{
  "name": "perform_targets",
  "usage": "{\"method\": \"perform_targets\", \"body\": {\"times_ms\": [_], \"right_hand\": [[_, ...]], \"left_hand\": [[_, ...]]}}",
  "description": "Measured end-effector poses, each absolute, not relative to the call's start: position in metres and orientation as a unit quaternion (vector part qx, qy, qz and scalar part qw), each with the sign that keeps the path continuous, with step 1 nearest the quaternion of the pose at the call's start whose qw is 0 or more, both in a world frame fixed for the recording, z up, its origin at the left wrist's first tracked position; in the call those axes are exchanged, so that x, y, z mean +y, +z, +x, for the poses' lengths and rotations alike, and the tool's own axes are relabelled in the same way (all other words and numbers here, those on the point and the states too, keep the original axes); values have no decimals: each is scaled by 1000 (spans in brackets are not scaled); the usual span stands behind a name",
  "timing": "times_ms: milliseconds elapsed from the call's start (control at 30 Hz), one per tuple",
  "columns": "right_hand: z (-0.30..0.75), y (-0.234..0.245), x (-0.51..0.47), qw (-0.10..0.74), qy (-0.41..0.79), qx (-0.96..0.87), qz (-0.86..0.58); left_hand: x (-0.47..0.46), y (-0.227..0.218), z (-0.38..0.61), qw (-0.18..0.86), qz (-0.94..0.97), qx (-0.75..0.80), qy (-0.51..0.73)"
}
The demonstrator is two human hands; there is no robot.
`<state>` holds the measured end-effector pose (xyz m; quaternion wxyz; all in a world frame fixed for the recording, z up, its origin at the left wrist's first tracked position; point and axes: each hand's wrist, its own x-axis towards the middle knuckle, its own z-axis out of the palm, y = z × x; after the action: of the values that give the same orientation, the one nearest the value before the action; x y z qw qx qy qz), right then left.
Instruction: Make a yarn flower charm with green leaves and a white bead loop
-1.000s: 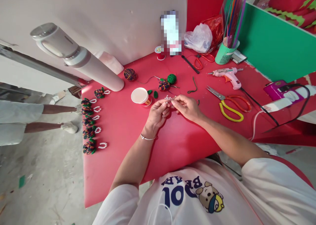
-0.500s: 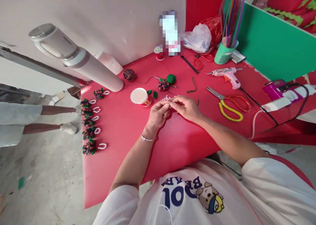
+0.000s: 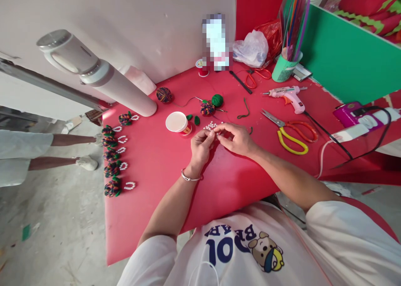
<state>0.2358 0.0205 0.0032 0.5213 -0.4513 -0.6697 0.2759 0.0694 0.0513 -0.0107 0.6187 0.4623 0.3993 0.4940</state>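
Over the red table (image 3: 150,210), my left hand (image 3: 202,146) and my right hand (image 3: 234,139) meet fingertip to fingertip, each closed in a pinch. Whatever lies between the fingers is too small to make out. Just beyond them is a loose heap of white beads (image 3: 212,126). A white-topped red cup (image 3: 177,123) stands to the left, with small green leaf-shaped pieces (image 3: 196,120) beside it. Behind the beads sit a multicoloured yarn piece (image 3: 207,108) and a green yarn ball (image 3: 217,100).
Along the left edge lie several yarn pieces (image 3: 112,169) with bead loops (image 3: 129,186). A tall bottle-shaped object (image 3: 119,85) rises behind them. To the right are scissors (image 3: 290,131), a pink glue gun (image 3: 290,94) and a power strip (image 3: 352,132). A person's legs (image 3: 62,152) show at left.
My left hand has turned slightly and shifted a little to the right, its wrist more upright. More of the bead heap shows now. My right hand has barely moved.
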Motion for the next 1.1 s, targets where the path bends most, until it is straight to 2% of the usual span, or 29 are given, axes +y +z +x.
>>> {"method": "perform_targets", "body": {"times_ms": [100, 233, 400, 633, 900, 1100], "right_hand": [[237, 3, 21, 515, 299, -650, -471], [237, 4, 22, 506, 398, -618, -452], [236, 1, 24, 442, 522, -550, -479], [241, 0, 27, 456, 391, -605, -522], [242, -1, 27, 462, 354, -609, -539], [241, -2, 27, 453, 342, -613, -549]], "left_hand": [[50, -10, 67, 551, 515, 426, 500], [48, -8, 66, 491, 573, 422, 502], [50, -10, 64, 430, 585, 436, 531], [60, -15, 50, 403, 601, 458, 516], [70, -26, 37, 219, 788, 453, 354], [73, -25, 42, 249, 756, 471, 379]]}}
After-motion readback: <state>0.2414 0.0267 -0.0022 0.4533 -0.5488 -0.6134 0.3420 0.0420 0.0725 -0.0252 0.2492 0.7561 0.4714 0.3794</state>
